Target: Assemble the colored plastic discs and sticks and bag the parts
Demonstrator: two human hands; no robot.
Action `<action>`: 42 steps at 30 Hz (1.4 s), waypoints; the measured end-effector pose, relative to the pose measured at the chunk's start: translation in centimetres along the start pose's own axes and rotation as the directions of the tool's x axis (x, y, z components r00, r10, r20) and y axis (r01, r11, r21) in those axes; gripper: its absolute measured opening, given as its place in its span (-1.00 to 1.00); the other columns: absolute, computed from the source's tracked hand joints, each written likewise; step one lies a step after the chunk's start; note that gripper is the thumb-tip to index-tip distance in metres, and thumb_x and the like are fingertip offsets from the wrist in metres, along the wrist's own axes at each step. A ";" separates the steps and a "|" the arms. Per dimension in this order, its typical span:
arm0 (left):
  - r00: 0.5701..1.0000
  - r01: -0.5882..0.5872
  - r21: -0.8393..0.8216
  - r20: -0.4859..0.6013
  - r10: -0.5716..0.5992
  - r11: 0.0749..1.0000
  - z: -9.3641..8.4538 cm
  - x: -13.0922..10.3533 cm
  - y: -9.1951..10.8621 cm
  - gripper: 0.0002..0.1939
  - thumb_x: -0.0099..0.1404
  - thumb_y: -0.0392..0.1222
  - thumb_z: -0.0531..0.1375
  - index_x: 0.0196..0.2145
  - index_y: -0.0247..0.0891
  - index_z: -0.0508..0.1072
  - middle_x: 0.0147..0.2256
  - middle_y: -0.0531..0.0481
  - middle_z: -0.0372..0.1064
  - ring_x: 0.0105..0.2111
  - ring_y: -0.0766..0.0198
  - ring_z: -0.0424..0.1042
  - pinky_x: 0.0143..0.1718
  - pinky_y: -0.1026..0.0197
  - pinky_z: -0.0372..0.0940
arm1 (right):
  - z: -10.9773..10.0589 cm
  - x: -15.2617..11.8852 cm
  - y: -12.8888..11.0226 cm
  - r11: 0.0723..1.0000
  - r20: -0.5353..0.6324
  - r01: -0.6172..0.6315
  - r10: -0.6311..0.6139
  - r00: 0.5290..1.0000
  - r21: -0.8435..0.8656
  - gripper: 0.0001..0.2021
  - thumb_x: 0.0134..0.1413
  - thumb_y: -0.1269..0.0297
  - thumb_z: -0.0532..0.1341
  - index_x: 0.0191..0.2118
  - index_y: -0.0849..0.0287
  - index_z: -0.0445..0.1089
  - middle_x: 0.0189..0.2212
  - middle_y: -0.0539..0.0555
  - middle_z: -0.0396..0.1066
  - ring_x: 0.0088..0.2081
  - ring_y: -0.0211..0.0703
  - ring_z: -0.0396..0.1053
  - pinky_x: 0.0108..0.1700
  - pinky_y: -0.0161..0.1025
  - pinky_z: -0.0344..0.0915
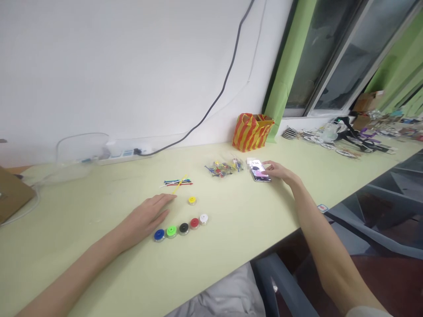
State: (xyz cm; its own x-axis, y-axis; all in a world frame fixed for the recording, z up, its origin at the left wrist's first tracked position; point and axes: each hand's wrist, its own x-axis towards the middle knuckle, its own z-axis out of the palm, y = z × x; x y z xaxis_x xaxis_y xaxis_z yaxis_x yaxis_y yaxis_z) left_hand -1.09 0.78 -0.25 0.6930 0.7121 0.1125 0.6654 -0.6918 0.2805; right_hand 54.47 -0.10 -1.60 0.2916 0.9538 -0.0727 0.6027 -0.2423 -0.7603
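My left hand [150, 217] rests on the table with its fingers extended, the fingertips at the lower end of a yellow stick [180, 184]. That stick crosses several thin blue, red and white sticks [168, 182]. My right hand [279, 171] touches the right side of a lit phone [259, 171] lying on the table; whether it grips the phone is unclear. Right of my left hand are round pieces with clear bases: yellow [192, 200], blue [159, 234], green [171, 231], black [183, 227], red [194, 223] and white [204, 218].
Small bagged colourful parts [223, 168] lie left of the phone. A red-and-yellow striped bag [253, 133] stands by the wall. At the back left are a power strip [125, 151] and a cardboard box [16, 193]. Black equipment [353, 136] sits far right.
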 end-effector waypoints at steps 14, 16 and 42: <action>1.000 -0.017 0.016 -0.022 0.017 1.000 0.0 0.0 -0.2 -0.49 0.49 0.09 -0.07 0.28 -0.09 0.25 0.24 -0.06 0.28 0.18 0.07 0.34 0.18 0.08 0.28 | 0.5 1.1 1.0 1.000 -0.063 -0.021 0.021 0.998 0.001 -0.27 -0.06 -0.01 0.39 0.24 0.07 0.25 -0.33 0.02 0.43 -0.34 -0.14 0.39 -0.38 -0.30 0.20; 1.000 -0.013 0.014 -0.017 0.013 1.000 0.0 0.0 -0.2 -0.50 0.49 0.09 -0.07 0.28 -0.08 0.24 0.25 -0.06 0.27 0.19 0.07 0.33 0.18 0.07 0.28 | 0.4 0.8 0.9 1.000 -0.026 -0.014 0.014 1.000 0.002 -0.22 -0.07 0.01 0.41 0.27 0.06 0.21 -0.33 0.01 0.43 -0.33 -0.14 0.39 -0.37 -0.31 0.20; 1.000 0.000 0.001 0.008 0.000 1.000 0.0 0.0 -0.1 -0.49 0.50 0.10 -0.08 0.29 -0.09 0.22 0.27 -0.07 0.24 0.21 0.06 0.29 0.21 0.04 0.24 | 0.6 0.4 -0.1 0.999 0.017 0.029 -0.029 0.999 -0.021 -0.18 -0.15 0.07 0.47 0.25 0.08 0.23 -0.34 0.03 0.46 -0.32 -0.11 0.38 -0.34 -0.29 0.22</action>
State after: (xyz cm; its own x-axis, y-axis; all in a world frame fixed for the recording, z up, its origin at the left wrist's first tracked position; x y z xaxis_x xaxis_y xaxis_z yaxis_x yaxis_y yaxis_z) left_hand -1.10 0.83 -0.31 0.6950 0.7114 0.1043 0.6660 -0.6915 0.2797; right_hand 54.08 0.38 -1.88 0.2613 0.9633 -0.0618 0.6267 -0.2180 -0.7481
